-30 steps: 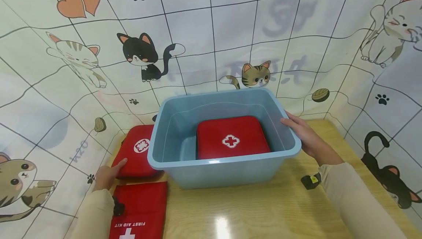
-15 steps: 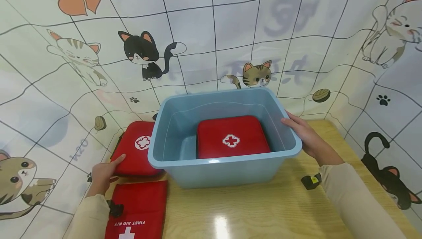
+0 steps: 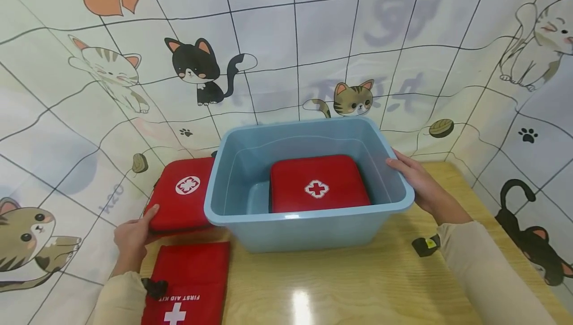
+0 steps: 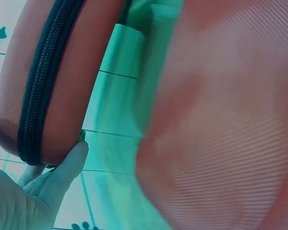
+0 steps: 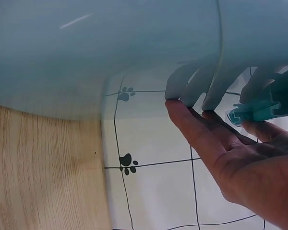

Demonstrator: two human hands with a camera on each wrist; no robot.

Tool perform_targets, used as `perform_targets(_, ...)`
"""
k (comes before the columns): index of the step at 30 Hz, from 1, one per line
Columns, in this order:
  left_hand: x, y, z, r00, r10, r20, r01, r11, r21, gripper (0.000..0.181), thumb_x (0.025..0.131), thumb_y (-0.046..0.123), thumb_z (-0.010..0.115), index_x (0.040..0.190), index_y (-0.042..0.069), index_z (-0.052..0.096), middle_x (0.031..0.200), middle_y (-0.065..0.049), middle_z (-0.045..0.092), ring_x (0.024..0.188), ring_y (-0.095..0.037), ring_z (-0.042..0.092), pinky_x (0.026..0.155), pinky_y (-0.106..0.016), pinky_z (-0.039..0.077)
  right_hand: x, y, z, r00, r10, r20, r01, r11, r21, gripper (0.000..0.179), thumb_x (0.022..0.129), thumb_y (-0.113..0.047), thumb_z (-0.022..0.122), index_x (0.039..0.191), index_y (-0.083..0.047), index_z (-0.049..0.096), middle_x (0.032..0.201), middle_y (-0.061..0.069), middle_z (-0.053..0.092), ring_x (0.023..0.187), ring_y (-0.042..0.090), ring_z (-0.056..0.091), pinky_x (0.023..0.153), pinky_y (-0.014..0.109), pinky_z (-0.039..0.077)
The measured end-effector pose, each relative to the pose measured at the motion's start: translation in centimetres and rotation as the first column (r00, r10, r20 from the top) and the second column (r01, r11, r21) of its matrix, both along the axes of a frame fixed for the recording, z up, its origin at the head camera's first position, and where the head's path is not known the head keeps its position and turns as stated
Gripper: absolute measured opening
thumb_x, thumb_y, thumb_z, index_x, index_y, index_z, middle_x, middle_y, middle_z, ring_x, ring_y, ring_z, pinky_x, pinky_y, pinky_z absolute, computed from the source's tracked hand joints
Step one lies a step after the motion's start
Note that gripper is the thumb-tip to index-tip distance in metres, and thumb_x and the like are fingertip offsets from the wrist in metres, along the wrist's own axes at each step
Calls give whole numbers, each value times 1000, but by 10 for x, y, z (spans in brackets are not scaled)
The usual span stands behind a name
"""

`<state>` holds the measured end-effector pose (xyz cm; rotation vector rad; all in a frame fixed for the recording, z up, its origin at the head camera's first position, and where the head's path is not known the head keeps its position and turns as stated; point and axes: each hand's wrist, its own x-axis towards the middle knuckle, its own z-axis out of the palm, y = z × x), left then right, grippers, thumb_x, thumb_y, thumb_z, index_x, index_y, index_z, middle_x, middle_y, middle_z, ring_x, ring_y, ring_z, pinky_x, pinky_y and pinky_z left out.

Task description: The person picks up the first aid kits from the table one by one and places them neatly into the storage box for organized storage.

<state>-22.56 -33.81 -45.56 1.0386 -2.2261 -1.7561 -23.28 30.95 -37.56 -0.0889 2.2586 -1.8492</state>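
Observation:
My left hand [image 3: 134,235] grips a red zip-up first aid case [image 3: 176,203] at its near left corner, thumb on top and fingers below. In the left wrist view, the fingers [image 4: 62,182] reach round the case's end beside the black zipper [image 4: 36,91]. A light blue plastic tub [image 3: 304,238] stands in the middle, its left end overlapping that case in the head view. The right hand [image 3: 414,180] holds the tub's right rim, thumb over the edge and fingers beneath it outside. Inside the tub lies a second red case [image 3: 313,170] with a white-edged cross.
A flat red pouch [image 3: 192,268] marked FIRST AID KIT lies at the near left, partly under the left wrist's black camera [image 3: 154,287]. Everything sits on a wooden table [image 3: 349,285]. A cat-patterned sheet [image 3: 277,66] rises behind and on both sides.
The left hand has slid its fingers under the left case's near corner. That case has shifted left and slightly up. The right hand stays at the tub's rim, and the head view has turned slightly.

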Motion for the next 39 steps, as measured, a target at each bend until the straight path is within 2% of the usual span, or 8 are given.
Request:
perform_targets(6,11,-1,21,998,42,-44,-39,998,58,96,71,63,78,131,-5,47,67,9,63,55,-16,71,58,-23,57,1,0,0,1000,5,5,-5,1000,-6,71,105,-46,42,160,-24,4,161,26,15,138,55,27,102,67,38)
perform_targets(13,21,1,43,990,109,-91,-97,987,127,80,66,63,81,116,7,51,78,9,62,55,-14,71,68,-24,58,-1,1,-2,1000,3,11,-3,999,-41,69,106,-43,42,160,-24,4,160,27,16,136,49,29,89,41,48)
perform_targets(18,25,5,61,970,198,-144,-161,959,232,93,66,57,84,135,7,47,110,-4,59,51,-10,68,60,-26,58,-1,2,-3,1000,7,12,-6,999,-35,69,105,-44,41,160,-24,3,161,27,14,137,51,28,92,45,47)
perform_targets(21,29,7,74,962,219,-163,-169,947,275,102,68,54,85,147,9,37,110,-1,58,52,-9,68,57,-25,58,-1,2,-2,1000,7,12,-6,1000,-28,70,105,-44,41,160,-24,4,161,27,14,137,50,27,93,47,46)
perform_targets(25,31,10,93,952,234,-200,-154,925,347,95,72,47,86,146,14,38,104,4,58,54,-10,69,55,-26,58,-1,2,0,1000,10,4,-10,1000,-23,69,105,-45,41,160,-24,4,160,26,14,137,49,28,92,45,46)
perform_targets(30,29,16,115,938,248,-241,-120,887,447,84,77,37,85,145,17,39,118,1,55,55,-14,70,53,-30,58,0,2,2,1000,20,-7,-20,999,-26,69,105,-44,40,160,-23,4,161,26,14,138,50,27,91,42,47)
perform_targets(34,30,23,127,945,193,-264,-55,889,454,87,78,36,85,148,18,35,120,1,54,59,-15,71,55,-31,59,0,2,1,1000,27,-2,-27,999,-25,69,106,-44,40,160,-23,3,161,26,13,139,51,26,93,45,47)
perform_targets(39,32,36,135,940,131,-315,11,912,411,66,78,35,85,127,14,46,99,3,61,61,-18,73,56,-32,59,0,1,0,1000,27,16,-26,999,-34,70,105,-46,40,160,-24,3,161,25,12,139,51,25,94,45,46)
